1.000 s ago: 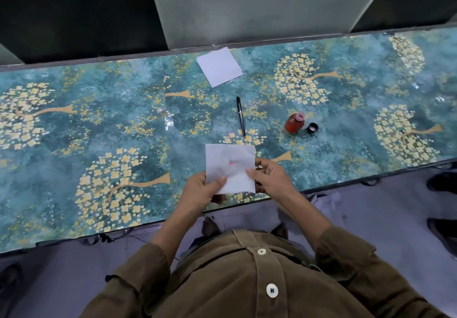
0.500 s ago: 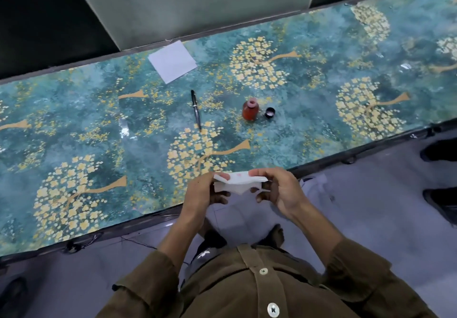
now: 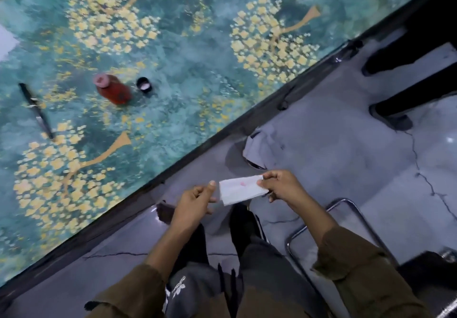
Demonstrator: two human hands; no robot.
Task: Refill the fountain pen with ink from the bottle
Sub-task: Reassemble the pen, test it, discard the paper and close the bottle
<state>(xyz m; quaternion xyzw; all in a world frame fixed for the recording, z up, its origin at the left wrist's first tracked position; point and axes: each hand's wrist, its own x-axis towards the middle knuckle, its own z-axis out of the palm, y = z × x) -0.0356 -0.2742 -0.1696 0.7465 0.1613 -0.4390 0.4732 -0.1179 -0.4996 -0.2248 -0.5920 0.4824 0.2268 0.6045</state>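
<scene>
The black fountain pen lies capped on the teal flowered table, far left. To its right stands the open red ink bottle, with its black cap lying beside it. Both hands are off the table, over the floor and my lap. My right hand pinches the right end of a folded white tissue that bears a pink ink spot. My left hand is half curled just left of the tissue, its thumb a small gap from the tissue's edge.
A corner of a white paper sheet shows at the left edge. The dark table edge runs diagonally. A metal chair frame is by my right arm. Another person's dark shoes stand at the right, and a grey cloth lies on the floor.
The view swung right and down. Both hands drew back from the table over the floor, the tissue got folded narrower, and my left hand came off it.
</scene>
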